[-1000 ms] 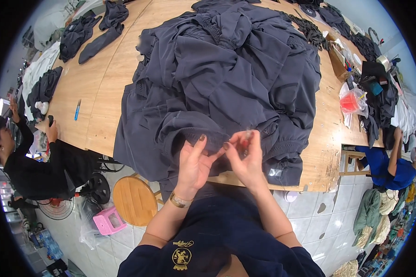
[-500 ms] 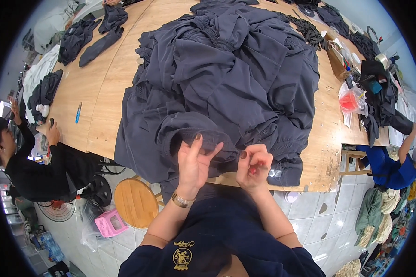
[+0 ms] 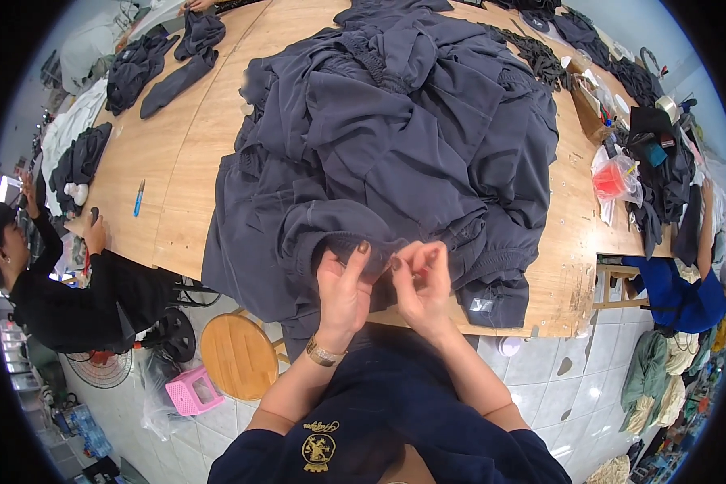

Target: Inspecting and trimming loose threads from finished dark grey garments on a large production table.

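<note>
A large heap of dark grey garments [image 3: 403, 145] covers the table in front of me. At its near edge lies a garment with a gathered elastic opening [image 3: 331, 216]. My left hand [image 3: 343, 298] grips the rim of this opening, thumb on the near side, the other fingers partly hidden by the cloth. Close beside it, my right hand [image 3: 424, 290] is closed in a pinch at the cloth's edge, with thumb and forefinger together. Whatever lies between those fingertips is too small to make out. A small clear patch [image 3: 481, 305] shows on the cloth to the right.
The wooden table [image 3: 189, 153] bears a blue-handled cutter [image 3: 139, 198] at left and a red container in plastic [image 3: 613, 179] at right. A person in black [image 3: 56, 282] works at the left; another in blue [image 3: 682, 294] is at right. A round stool [image 3: 239, 355] stands below.
My right hand has moved left and up, from apart to close beside my left hand. The left thumb has shifted rightward along the opening's rim. At right, the other person's arm has moved.
</note>
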A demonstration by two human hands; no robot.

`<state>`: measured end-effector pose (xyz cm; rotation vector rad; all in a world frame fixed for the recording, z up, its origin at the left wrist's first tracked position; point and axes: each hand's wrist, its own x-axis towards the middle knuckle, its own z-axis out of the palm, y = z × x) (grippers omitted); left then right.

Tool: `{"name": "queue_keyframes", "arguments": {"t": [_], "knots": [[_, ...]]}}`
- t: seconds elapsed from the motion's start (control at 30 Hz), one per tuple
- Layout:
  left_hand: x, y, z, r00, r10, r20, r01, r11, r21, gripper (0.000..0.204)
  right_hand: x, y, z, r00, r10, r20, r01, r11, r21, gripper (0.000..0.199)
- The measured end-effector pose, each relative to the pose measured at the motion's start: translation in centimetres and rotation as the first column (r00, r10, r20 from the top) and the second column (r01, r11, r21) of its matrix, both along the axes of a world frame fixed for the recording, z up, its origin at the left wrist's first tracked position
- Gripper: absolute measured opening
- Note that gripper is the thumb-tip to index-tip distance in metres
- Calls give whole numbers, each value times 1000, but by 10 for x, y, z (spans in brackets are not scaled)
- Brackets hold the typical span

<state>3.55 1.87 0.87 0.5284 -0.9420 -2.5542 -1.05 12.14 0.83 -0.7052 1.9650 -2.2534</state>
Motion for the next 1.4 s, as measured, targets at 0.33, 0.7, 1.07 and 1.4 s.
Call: {"name": "queue_keyframes", "arguments": {"t": [0.33,0.7,1.07,1.4], "knots": [[0,6,-3,999,45,-25,-46,997,-59,17,-7,-9,10,997,-74,8,71,970,231,22],[-4,-5,4,1000,-26,11,25,996,91,15,5,8,9,994,1,111,14,990,-138,25],[-2,9,7,998,53,30,-54,998,15,18,-16,-7,9,999,-25,38,16,975,224,19],[-3,-7,9,1000,2,16,-3,996,88,17,-14,34,31,957,120,263,-59,972,-228,23]]}}
